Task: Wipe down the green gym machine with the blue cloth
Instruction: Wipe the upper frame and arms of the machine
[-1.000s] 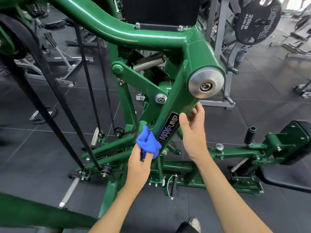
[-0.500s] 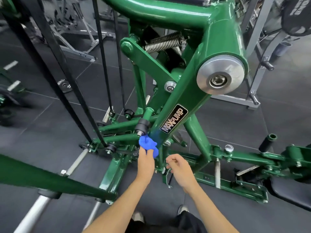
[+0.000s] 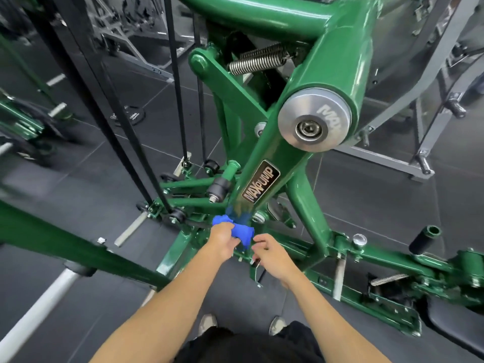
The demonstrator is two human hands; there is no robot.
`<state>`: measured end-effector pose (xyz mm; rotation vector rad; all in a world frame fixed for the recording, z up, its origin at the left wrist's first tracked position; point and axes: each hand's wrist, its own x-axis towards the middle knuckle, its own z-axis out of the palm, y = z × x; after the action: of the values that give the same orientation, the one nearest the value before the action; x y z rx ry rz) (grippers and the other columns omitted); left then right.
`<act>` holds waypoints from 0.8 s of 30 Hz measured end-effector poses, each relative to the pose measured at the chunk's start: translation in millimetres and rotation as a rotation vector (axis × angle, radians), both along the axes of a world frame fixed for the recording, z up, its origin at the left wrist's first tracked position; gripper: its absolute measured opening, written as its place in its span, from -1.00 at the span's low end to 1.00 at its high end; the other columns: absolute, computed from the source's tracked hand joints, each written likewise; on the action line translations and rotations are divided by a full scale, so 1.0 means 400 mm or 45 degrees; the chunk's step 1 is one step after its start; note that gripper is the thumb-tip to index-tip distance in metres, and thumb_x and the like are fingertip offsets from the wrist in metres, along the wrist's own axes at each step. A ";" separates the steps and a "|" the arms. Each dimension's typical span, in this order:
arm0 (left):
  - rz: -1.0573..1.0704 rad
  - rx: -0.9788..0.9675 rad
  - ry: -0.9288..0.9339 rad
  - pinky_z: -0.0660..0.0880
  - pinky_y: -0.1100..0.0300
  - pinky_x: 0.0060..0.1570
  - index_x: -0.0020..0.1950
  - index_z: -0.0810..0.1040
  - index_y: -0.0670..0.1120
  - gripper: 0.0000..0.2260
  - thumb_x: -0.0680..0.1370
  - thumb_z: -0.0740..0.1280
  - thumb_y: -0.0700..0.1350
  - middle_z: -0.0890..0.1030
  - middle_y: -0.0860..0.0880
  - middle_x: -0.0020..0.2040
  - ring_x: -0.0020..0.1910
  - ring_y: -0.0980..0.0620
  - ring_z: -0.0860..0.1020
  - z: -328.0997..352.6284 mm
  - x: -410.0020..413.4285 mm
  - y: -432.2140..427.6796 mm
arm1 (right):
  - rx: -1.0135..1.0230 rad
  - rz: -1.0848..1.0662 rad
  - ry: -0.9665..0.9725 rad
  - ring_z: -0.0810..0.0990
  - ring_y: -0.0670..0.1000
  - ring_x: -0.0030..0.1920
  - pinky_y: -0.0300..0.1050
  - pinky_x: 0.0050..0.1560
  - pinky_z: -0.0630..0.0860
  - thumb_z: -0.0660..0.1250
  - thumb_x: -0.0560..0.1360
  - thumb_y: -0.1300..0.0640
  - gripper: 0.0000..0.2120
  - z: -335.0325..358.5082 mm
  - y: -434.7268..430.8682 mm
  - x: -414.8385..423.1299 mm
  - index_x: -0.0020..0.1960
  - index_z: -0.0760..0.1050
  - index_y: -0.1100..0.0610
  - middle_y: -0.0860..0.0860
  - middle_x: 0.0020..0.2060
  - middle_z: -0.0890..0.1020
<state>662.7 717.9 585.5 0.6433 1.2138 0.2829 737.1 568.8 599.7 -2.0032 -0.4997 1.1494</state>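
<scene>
My left hand (image 3: 222,239) is curled tight around the bunched blue cloth (image 3: 241,229), holding it against the foot of the slanting arm of the glossy green steel gym machine (image 3: 264,153), low in the frame where several tubes meet. My right hand (image 3: 272,255) sits just beside it at four o'clock, fingers bent, tips right at the cloth's hanging end. I cannot tell whether they pinch it or hold nothing.

At one o'clock from the cloth, on the same arm, is the black oblong MAXPUMP nameplate (image 3: 260,180). Further along that line is the big round silver pivot cap (image 3: 314,119). A steel coil spring (image 3: 259,61) lies at twelve o'clock, high up behind the arm.

The space around my hands is crowded. A black rubber bumper on a green stub (image 3: 218,189) juts out at eleven o'clock, close above the cloth. Flat black straps (image 3: 178,100) run down from the top edge to anchors at nine o'clock. A green crossbar with a chrome sleeve (image 3: 39,310) cuts across at eight o'clock, between me and the base.

At three o'clock come a small silver knob (image 3: 359,239) and a black foam-covered peg (image 3: 424,239) on the base rail. A grey steel rack (image 3: 392,158) stands behind at two o'clock. My shoes (image 3: 208,323) show at six o'clock on the dark rubber floor (image 3: 78,179).
</scene>
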 end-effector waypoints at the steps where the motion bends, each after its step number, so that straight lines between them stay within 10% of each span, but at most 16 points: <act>1: -0.006 -0.030 -0.030 0.53 -0.07 0.05 0.11 0.46 -0.18 -0.83 0.67 0.11 -0.35 0.57 -0.21 0.00 -0.04 -0.19 0.57 0.017 0.012 -0.012 | 0.017 0.006 -0.006 0.65 -0.02 -0.06 0.13 0.16 0.58 0.25 0.51 0.03 -0.73 0.002 0.004 0.008 0.20 0.47 -0.14 -0.08 -0.11 0.70; 7: -0.178 0.056 0.001 0.48 -0.10 0.33 0.28 0.56 -0.08 -0.76 0.68 0.22 -0.05 0.68 -0.13 0.19 0.21 -0.13 0.64 0.076 -0.017 -0.073 | 0.213 -0.107 0.092 0.66 0.00 -0.03 0.03 0.08 0.61 0.40 0.57 0.03 -0.74 0.017 0.031 0.037 0.23 0.48 -0.15 0.01 0.03 0.67; 13: -0.052 0.323 0.053 0.61 -0.02 0.17 0.22 0.63 -0.02 -0.81 0.65 0.34 -0.03 0.68 -0.05 0.16 0.16 -0.03 0.66 0.129 -0.048 -0.133 | 0.478 -0.340 0.122 0.72 0.00 -0.04 -0.07 -0.01 0.69 0.25 0.68 0.17 -0.91 0.028 0.048 0.064 0.15 0.47 0.03 0.07 0.06 0.65; 18: 0.002 0.552 0.024 0.62 0.05 0.12 0.21 0.67 -0.02 -0.81 0.67 0.31 -0.06 0.73 0.01 0.11 0.09 0.08 0.69 0.178 -0.028 -0.187 | 0.740 -0.509 0.028 0.64 -0.09 0.03 -0.16 0.07 0.60 0.28 0.66 0.17 -0.79 0.064 0.061 0.062 0.23 0.43 -0.07 -0.26 0.05 0.63; 24: 0.017 0.315 0.192 0.62 0.05 0.06 0.08 0.64 -0.08 -0.85 0.63 0.40 -0.01 0.72 -0.05 0.05 0.04 -0.04 0.70 0.150 -0.013 -0.169 | 0.654 -0.428 -0.053 0.61 0.05 0.06 -0.02 0.09 0.56 0.27 0.62 0.27 -0.75 0.015 0.100 0.087 0.16 0.34 -0.03 -0.07 0.09 0.53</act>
<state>657.6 650.3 645.5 0.8834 1.3392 0.4054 772.1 608.6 605.6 -1.5870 -0.4082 0.6882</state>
